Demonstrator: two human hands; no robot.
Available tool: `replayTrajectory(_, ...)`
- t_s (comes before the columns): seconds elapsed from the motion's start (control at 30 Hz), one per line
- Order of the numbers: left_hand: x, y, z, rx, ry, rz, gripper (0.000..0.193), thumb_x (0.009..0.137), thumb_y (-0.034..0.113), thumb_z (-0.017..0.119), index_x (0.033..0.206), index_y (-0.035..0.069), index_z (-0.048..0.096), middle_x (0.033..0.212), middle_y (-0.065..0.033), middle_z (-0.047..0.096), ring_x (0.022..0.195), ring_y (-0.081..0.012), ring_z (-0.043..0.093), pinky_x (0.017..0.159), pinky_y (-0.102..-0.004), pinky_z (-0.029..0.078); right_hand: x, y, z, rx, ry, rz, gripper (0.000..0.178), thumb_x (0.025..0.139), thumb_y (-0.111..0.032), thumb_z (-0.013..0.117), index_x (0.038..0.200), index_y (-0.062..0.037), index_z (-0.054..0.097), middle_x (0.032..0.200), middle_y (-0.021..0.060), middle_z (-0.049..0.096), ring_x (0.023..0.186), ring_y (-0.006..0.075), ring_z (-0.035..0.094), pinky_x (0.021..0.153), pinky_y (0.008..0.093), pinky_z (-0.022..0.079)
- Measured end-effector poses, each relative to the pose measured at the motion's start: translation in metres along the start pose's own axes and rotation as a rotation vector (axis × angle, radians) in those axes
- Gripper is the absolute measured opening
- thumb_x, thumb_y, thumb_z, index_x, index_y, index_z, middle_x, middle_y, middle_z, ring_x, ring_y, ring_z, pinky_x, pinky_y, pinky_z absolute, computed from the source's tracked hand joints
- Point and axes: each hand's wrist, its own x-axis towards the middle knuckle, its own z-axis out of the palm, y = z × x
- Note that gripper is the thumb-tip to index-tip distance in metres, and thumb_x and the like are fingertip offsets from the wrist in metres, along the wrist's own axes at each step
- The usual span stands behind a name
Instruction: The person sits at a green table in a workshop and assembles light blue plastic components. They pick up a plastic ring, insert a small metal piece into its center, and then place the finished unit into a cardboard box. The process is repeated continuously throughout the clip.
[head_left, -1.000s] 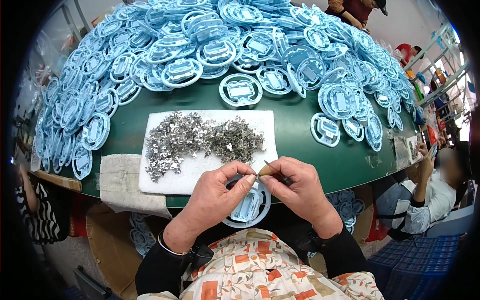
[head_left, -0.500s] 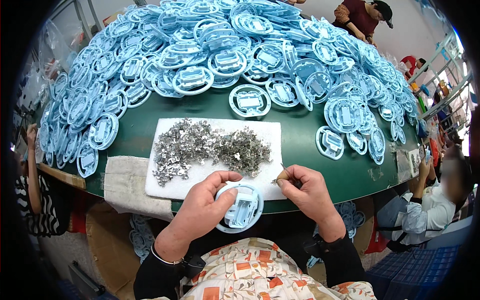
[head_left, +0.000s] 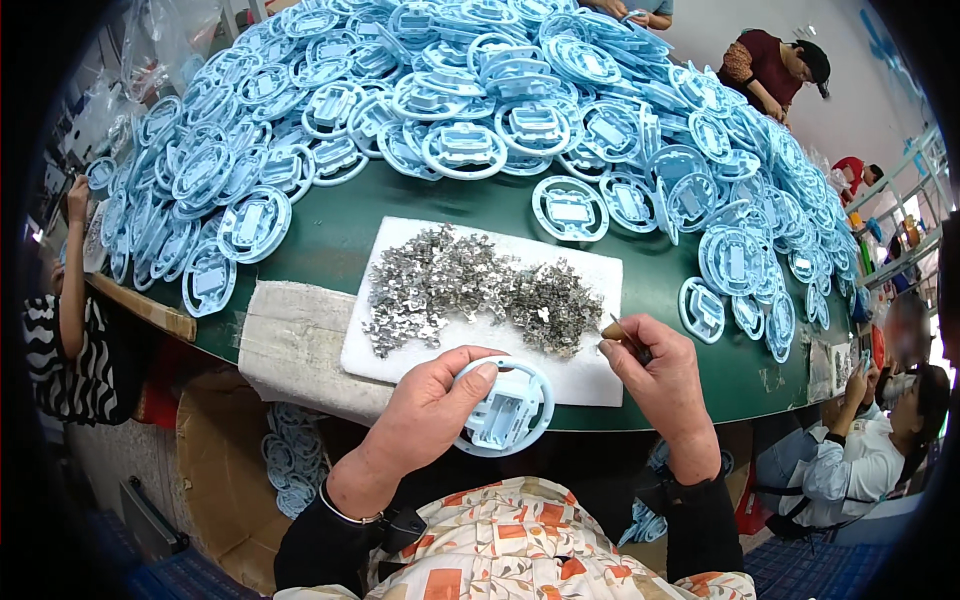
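My left hand [head_left: 432,402] grips a light blue plastic toy steering wheel [head_left: 512,420] by its upper left rim, its recessed centre facing up. To its right, my right hand [head_left: 657,368] is closed on a small brown-handled tool [head_left: 618,331] with a thin metal tip, beside the right edge of a white foam board [head_left: 480,366]. Most of the tool is hidden by the fingers. On the board, small silvery metal clips [head_left: 430,290] lie in a wide heap on the left, and a darker heap of small metal pieces [head_left: 556,308] lies on the right.
A large pile of the same blue wheels [head_left: 470,90] covers the back of the green table [head_left: 335,225]. A pale cloth pad [head_left: 300,335] lies left of the board. Cardboard [head_left: 215,450] stands below. Co-workers [head_left: 775,70] are around the table.
The view has shifted, so the table and board appear farther right. My left hand still holds the wheel. My right hand remains closed on the tool near the board's right edge.
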Motion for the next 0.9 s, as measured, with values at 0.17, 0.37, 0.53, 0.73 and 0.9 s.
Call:
replayTrajectory(0.17, -0.010, -0.001, -0.004, 0.132, -0.047, -0.039, 0.028, 0.106, 0.018, 0.054, 0.122, -0.003, 0.061, 0.102, -0.0067, 0.072, 0.089, -0.0073, 0.067, 0.078, -0.0231, 0.056, 0.020, -0.033, 0.028, 0.012, -0.127, -0.198, 0.013, 0.088, -0.004, 0.072, 0.100, -0.0004, 0.070, 0.085, 0.0059, 0.067, 0.070, 0.0139, 0.062, 0.063, 0.0269, 0.050)
replayTrajectory(0.37, -0.021, -0.006, -0.011, 0.205, -0.090, -0.049, 0.028, 0.104, 0.019, 0.056, 0.118, -0.004, 0.063, 0.101, -0.0062, 0.072, 0.088, -0.0069, 0.065, 0.077, -0.0238, 0.054, 0.044, -0.049, 0.078, -0.197, -0.248, -0.420, 0.012, 0.088, -0.014, 0.070, 0.099, -0.0087, 0.070, 0.088, 0.0094, 0.065, 0.074, 0.0320, 0.068, 0.064, 0.0431, 0.055)
replayTrajectory(0.53, -0.026, -0.010, -0.022, 0.220, -0.109, -0.072, 0.026, 0.103, 0.018, 0.057, 0.116, -0.003, 0.065, 0.101, -0.0063, 0.072, 0.089, -0.0068, 0.066, 0.078, -0.0241, 0.054, 0.052, -0.062, 0.106, -0.288, -0.270, -0.480, 0.011, 0.088, -0.015, 0.070, 0.097, -0.0086, 0.069, 0.087, 0.0090, 0.064, 0.075, 0.0326, 0.068, 0.063, 0.0438, 0.056)
replayTrajectory(0.73, -0.031, -0.012, -0.028, 0.161, -0.082, -0.030, 0.033, 0.102, 0.024, 0.059, 0.116, -0.005, 0.065, 0.092, -0.0090, 0.074, 0.081, -0.0079, 0.065, 0.073, -0.0256, 0.054, 0.055, -0.069, 0.109, -0.433, -0.318, -0.494, 0.011, 0.089, -0.017, 0.067, 0.094, -0.0074, 0.068, 0.083, 0.0098, 0.064, 0.073, 0.0339, 0.068, 0.063, 0.0443, 0.055)
replayTrajectory(0.9, -0.033, -0.011, -0.030, 0.153, -0.085, -0.031, 0.034, 0.105, 0.026, 0.055, 0.117, -0.004, 0.065, 0.094, -0.0067, 0.072, 0.084, -0.0064, 0.063, 0.075, -0.0244, 0.052, 0.047, -0.059, 0.095, -0.304, -0.336, -0.381, 0.011, 0.088, -0.015, 0.068, 0.094, -0.0061, 0.069, 0.081, 0.0121, 0.066, 0.070, 0.0329, 0.068, 0.062, 0.0415, 0.054)
